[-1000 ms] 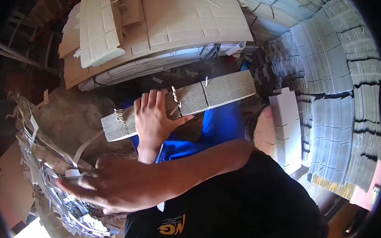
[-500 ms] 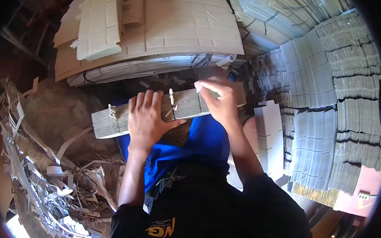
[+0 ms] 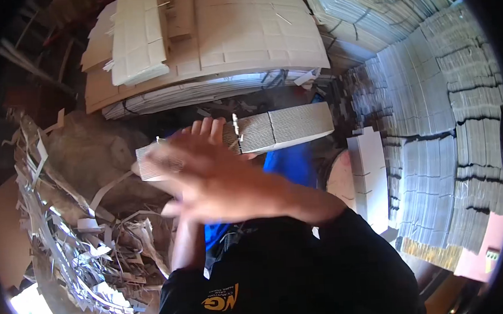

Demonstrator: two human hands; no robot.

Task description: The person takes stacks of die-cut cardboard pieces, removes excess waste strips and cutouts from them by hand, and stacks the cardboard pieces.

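A long stack of corrugated cardboard strips [image 3: 301, 124] lies across my lap, its ridged edges facing up. Dark lines cross the stack, and a pale torn paper scrap [image 3: 235, 123] sticks up at one of them. My left hand [image 3: 206, 128] grips the stack left of its middle, fingers over the far edge and thumb at the near side; most of it is hidden. Over it sweeps my right hand [image 3: 207, 180], blurred, with thumb apart from the stretched fingers, above the stack's left end. I see nothing in it.
Flat cardboard sheets [image 3: 244, 33] are piled ahead, with a smaller cardboard bundle [image 3: 136, 40] on top. Tied stacks of cardboard [image 3: 417, 181] line the right side. An upright white box [image 3: 370, 178] stands at the right. Paper scraps [image 3: 91, 264] heap at the left.
My right hand has left the dark line on the stack's right part and swung left across my left hand. My left hand keeps its hold; the whole view has shifted slightly.
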